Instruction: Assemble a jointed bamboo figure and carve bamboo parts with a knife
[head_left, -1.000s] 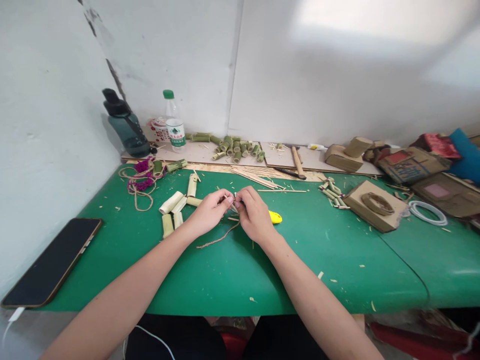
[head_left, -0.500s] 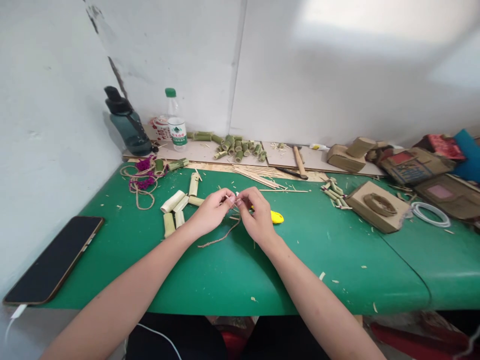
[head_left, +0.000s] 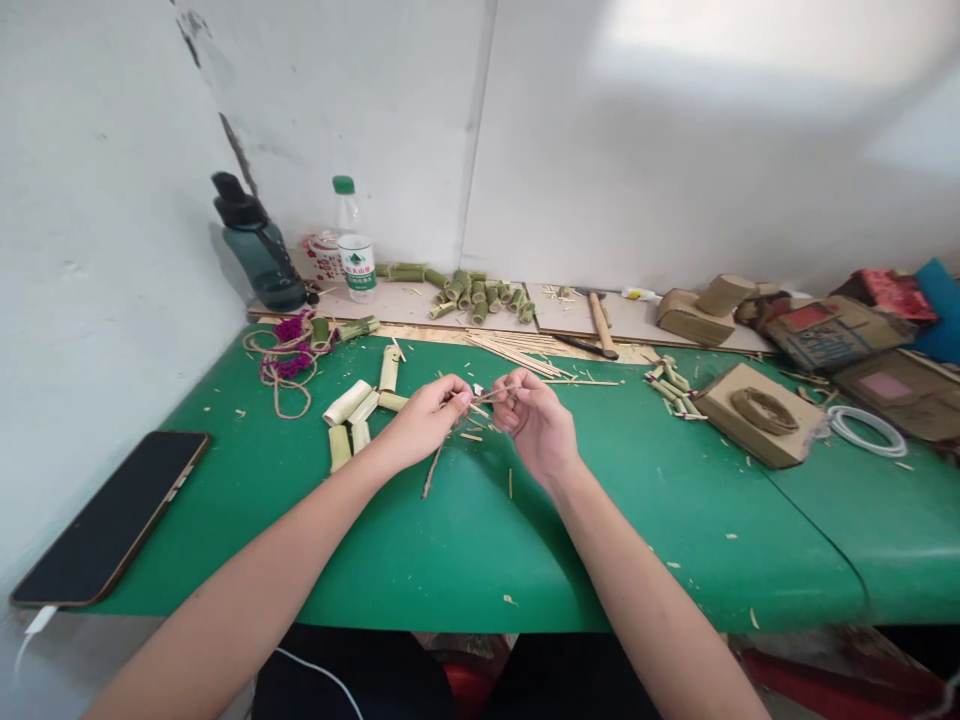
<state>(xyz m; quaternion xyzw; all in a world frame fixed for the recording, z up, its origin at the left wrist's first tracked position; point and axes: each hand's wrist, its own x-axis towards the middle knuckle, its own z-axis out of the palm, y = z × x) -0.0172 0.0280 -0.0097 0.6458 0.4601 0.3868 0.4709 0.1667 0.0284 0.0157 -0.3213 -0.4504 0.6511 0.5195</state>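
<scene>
A thin brown twine (head_left: 490,394) stretches between my two hands above the green tabletop. My left hand (head_left: 433,418) pinches it at the left, and a loose end hangs down below the fingers. My right hand (head_left: 538,422) grips the other part between thumb and fingertips, palm turned partly up. Whether the left fingers also hold a small stick is hard to make out. Cut bamboo pieces (head_left: 347,403) lie just left of my left hand. Thin wooden sticks (head_left: 517,352) lie beyond the hands.
A hammer (head_left: 601,325) and green bamboo segments (head_left: 480,295) sit at the back. A phone (head_left: 112,515) lies at the left, near a dark water bottle (head_left: 259,250) and a clear bottle (head_left: 355,245). Cardboard pieces (head_left: 742,415) and a white coil (head_left: 868,431) are at the right.
My right hand has moved a little right and turned its palm up, drawing the twine out between the hands. The hanging end has swung. The yellow tool is now hidden behind my right hand.
</scene>
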